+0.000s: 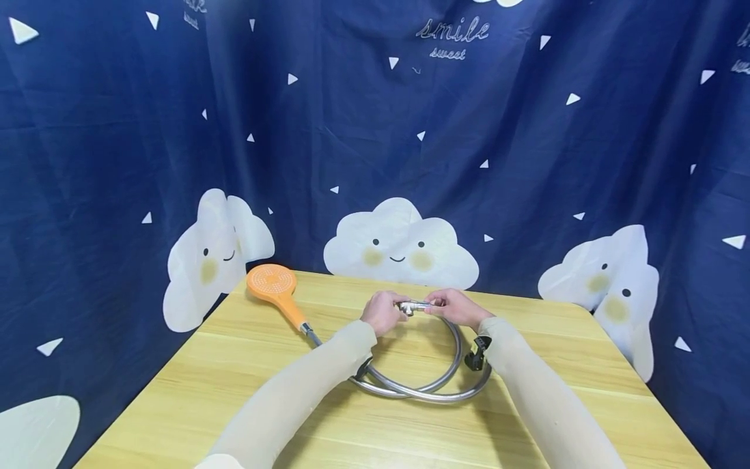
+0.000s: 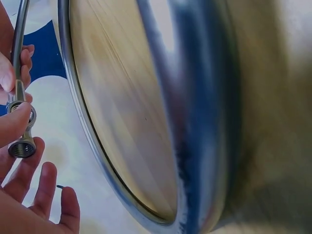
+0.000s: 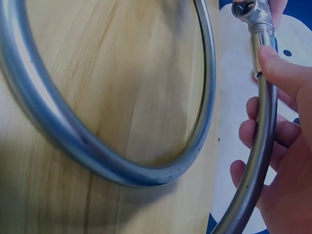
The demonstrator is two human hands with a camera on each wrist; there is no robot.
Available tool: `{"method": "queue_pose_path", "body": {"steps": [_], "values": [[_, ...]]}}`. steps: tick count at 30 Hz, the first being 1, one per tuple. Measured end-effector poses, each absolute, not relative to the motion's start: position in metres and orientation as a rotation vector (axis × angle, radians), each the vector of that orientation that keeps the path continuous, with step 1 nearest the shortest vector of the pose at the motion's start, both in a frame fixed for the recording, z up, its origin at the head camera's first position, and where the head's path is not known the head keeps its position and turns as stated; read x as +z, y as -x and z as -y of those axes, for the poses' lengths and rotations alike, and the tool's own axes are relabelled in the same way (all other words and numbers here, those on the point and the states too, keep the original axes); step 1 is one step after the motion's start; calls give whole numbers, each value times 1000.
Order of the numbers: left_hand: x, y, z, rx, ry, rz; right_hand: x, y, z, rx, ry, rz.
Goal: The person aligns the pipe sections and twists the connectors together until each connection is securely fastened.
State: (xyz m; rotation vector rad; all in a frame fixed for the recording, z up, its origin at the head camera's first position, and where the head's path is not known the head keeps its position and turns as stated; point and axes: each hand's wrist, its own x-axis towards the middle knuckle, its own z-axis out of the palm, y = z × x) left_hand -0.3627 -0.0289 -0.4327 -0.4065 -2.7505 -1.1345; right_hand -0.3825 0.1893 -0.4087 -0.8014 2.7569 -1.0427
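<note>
Over the far middle of the table my left hand (image 1: 383,313) pinches a small chrome fitting (image 2: 22,147) between thumb and fingers. The fitting has open threaded mouths in the left wrist view. From the right, my right hand (image 1: 460,308) holds the end of a grey metal shower hose (image 3: 263,122), its thumb on the chrome end nut (image 3: 256,56). Nut and fitting meet in line; how far they are screwed together cannot be seen. The hose loops below the hands and runs left to an orange hand shower (image 1: 272,280), which lies face up on the table.
The wooden table (image 1: 234,391) carries the hose loops between my forearms. A dark blue curtain (image 1: 363,130) with white clouds hangs behind and at both sides. Black wrist camera mounts (image 1: 476,355) sit close to the hose.
</note>
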Motion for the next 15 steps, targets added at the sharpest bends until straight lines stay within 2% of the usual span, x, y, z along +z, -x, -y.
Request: {"method": "queue_pose_path", "body": {"steps": [10,15], "values": [[-431,364,23,-1247,479,2754,-417,383,-199,-1092,885,-2722],[-433,366,21,-1278,488,2743,-418,384,-205,-1066,834,-2748]]}}
